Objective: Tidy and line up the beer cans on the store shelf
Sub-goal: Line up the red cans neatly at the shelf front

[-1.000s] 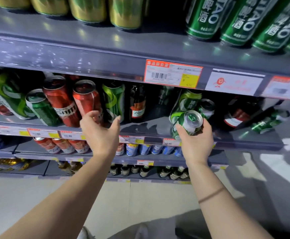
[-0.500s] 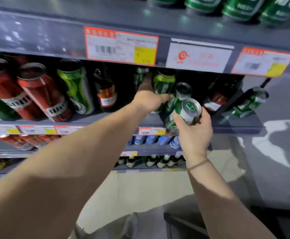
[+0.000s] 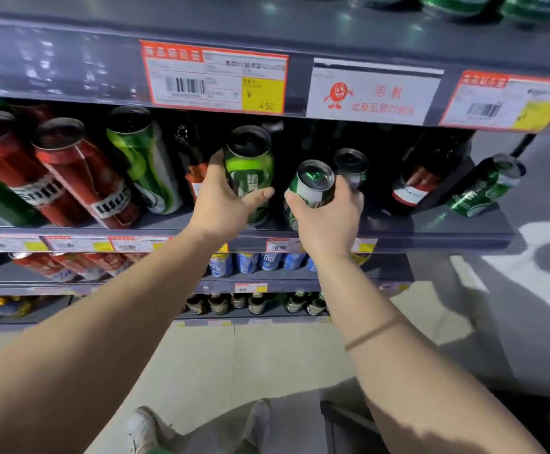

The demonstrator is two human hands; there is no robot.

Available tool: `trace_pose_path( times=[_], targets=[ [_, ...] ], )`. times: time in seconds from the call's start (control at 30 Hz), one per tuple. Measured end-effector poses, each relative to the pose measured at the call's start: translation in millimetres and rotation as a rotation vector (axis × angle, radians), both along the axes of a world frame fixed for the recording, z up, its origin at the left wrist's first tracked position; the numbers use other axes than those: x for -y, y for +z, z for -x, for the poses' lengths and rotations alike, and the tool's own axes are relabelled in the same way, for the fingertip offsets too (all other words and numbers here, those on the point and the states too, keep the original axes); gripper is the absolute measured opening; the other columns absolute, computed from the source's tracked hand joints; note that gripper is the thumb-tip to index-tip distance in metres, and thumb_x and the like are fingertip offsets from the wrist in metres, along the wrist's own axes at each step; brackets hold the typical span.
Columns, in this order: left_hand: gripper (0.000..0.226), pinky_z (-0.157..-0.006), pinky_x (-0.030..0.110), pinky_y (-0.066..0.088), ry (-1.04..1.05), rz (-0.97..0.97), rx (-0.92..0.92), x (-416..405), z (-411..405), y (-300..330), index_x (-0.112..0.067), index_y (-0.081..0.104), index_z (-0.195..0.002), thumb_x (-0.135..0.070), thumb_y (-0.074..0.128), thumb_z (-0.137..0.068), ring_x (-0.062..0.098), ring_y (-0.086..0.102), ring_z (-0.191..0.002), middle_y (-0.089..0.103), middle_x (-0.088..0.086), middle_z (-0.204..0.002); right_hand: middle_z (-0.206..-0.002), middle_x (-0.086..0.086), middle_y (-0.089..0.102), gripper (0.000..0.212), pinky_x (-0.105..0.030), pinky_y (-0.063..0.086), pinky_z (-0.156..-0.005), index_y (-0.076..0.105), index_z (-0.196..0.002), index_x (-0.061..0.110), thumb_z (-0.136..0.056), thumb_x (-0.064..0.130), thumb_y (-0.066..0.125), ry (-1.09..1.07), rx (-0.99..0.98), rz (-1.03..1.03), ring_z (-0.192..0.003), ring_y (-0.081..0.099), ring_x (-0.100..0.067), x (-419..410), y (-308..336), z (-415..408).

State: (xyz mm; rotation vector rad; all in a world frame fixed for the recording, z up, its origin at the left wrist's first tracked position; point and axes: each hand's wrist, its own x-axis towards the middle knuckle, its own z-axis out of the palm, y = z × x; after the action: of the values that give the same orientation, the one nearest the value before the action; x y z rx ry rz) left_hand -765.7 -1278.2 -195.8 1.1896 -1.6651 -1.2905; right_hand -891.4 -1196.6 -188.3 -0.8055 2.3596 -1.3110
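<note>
My left hand (image 3: 223,199) grips a tall green beer can (image 3: 249,165) standing at the front of the middle shelf (image 3: 430,229). My right hand (image 3: 327,213) holds a short green can (image 3: 313,185) just right of it, tilted toward me over the shelf edge. Behind that sits another small can (image 3: 351,163), touching my right fingers. At the shelf's far right, apart from the rest, a lone green can (image 3: 486,186) stands. Red tall cans (image 3: 80,173) and a green-and-white can (image 3: 142,158) fill the left side.
Dark bottles (image 3: 421,178) stand between my right hand and the lone can, one more (image 3: 192,158) behind my left hand. The upper shelf edge with price tags (image 3: 214,78) hangs low overhead. Blue cans (image 3: 247,262) and small bottles sit on lower shelves. Tiled floor below.
My left hand reached right from the red cans, went deep into the shelf and now holds a tall green can at the front. My right hand kept hold of the short can.
</note>
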Motion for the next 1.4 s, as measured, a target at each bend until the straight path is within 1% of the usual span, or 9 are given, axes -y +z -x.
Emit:
trace_pose_path(
  times=[0.07,0.17,0.27,0.4,0.6,0.7,0.83,1.1,1.4],
  targets=[
    [0.051,-0.074,0.002,0.043,0.012,0.062,0.05,-9.6,-15.0,-0.7,-0.012,0.043,-0.112,-0.016,0.081,-0.077,-0.022,0.053,-0.078,0.057,-0.013,-0.094,-0.139,-0.006,0.038,0.071,-0.029,0.04,-0.088,0.049,-0.132,0.015,-0.073,0.043,0.077,0.012,-0.059,-0.086,-0.125,0.045,-0.023,9.2,-1.4,-5.4],
    [0.068,-0.091,0.012,0.044,0.033,0.1,0.005,-22.4,-34.3,-2.4,-0.02,0.042,-0.128,-0.014,0.083,-0.074,-0.008,0.056,-0.103,0.059,-0.007,-0.116,-0.135,-0.01,0.04,0.064,-0.034,0.043,-0.085,0.052,-0.126,0.011,-0.075,0.043,0.076,0.011,-0.122,-0.13,-0.121,0.048,-0.03,18.0,-5.1,-8.7],
    [0.07,-0.087,0.007,0.042,0.068,0.07,-0.091,-31.6,-47.8,1.6,-0.028,0.04,-0.129,-0.005,0.08,-0.076,-0.009,0.054,-0.107,0.056,-0.014,-0.119,-0.143,-0.01,0.035,0.068,-0.039,0.043,-0.092,0.044,-0.137,0.013,-0.082,0.04,0.072,-0.002,-0.126,-0.116,-0.127,0.044,-0.032,22.2,-4.9,-10.9],
    [0.068,-0.083,0.004,0.041,0.11,0.096,-0.131,-35.8,-64.4,10.2,-0.017,0.043,-0.13,0.0,0.079,-0.075,-0.009,0.056,-0.103,0.056,-0.01,-0.116,-0.145,-0.006,0.035,0.069,-0.04,0.043,-0.096,0.038,-0.141,0.02,-0.083,0.028,0.074,-0.074,-0.065,-0.018,-0.127,0.046,-0.029,21.3,-1.3,-16.4],
    [0.072,-0.085,0.002,0.039,0.136,0.111,-0.08,-37.7,-96.8,14.6,-0.017,0.045,-0.135,-0.011,0.083,-0.073,0.004,0.053,-0.114,0.055,-0.001,-0.127,-0.115,-0.001,0.05,0.041,-0.025,0.037,-0.065,0.048,-0.111,0.013,-0.082,0.026,0.074,-0.173,0.026,0.003,-0.09,0.053,-0.018,5.7,-18.7,-36.2],
    [0.071,-0.091,0.011,0.044,0.158,0.092,-0.088,-39.1,-107.9,12.8,-0.019,0.046,-0.132,-0.014,0.083,-0.072,0.005,0.056,-0.112,0.058,0.0,-0.124,-0.087,0.006,0.059,0.024,-0.028,0.037,-0.069,0.057,-0.099,0.014,-0.086,0.031,0.068,-0.182,0.086,-0.098,-0.091,0.057,-0.021,11.3,-26.6,-32.8],
    [0.071,-0.096,0.022,0.047,0.183,0.09,-0.087,-36.4,-116.9,12.4,-0.019,0.046,-0.133,-0.016,0.083,-0.073,0.01,0.058,-0.112,0.06,0.0,-0.122,-0.083,-0.002,0.071,0.02,-0.039,0.057,-0.073,0.061,-0.07,0.026,-0.085,0.039,0.066,-0.206,0.216,-0.095,-0.084,0.069,-0.029,21.8,-32.8,-24.1],
    [0.071,-0.094,0.013,0.044,0.192,0.117,-0.071,-30.1,-121.3,14.9,-0.02,0.046,-0.132,-0.02,0.084,-0.072,0.007,0.055,-0.113,0.058,-0.003,-0.123,-0.104,0.0,0.072,0.032,-0.042,0.057,-0.087,0.069,-0.116,0.016,-0.087,0.028,0.07,-0.268,0.423,-0.007,-0.095,0.068,-0.023,32.7,-36.4,-15.6],
    [0.073,-0.098,0.029,0.048,0.208,0.122,-0.059,-25.3,-146.3,12.3,-0.019,0.049,-0.131,-0.02,0.086,-0.069,0.015,0.057,-0.115,0.058,0.001,-0.125,-0.089,0.011,0.065,0.035,-0.03,0.05,-0.075,0.06,-0.119,0.024,-0.085,0.021,0.069,0.254,0.071,0.147,-0.08,0.063,-0.01,46.8,8.0,-118.4]
  ],
)
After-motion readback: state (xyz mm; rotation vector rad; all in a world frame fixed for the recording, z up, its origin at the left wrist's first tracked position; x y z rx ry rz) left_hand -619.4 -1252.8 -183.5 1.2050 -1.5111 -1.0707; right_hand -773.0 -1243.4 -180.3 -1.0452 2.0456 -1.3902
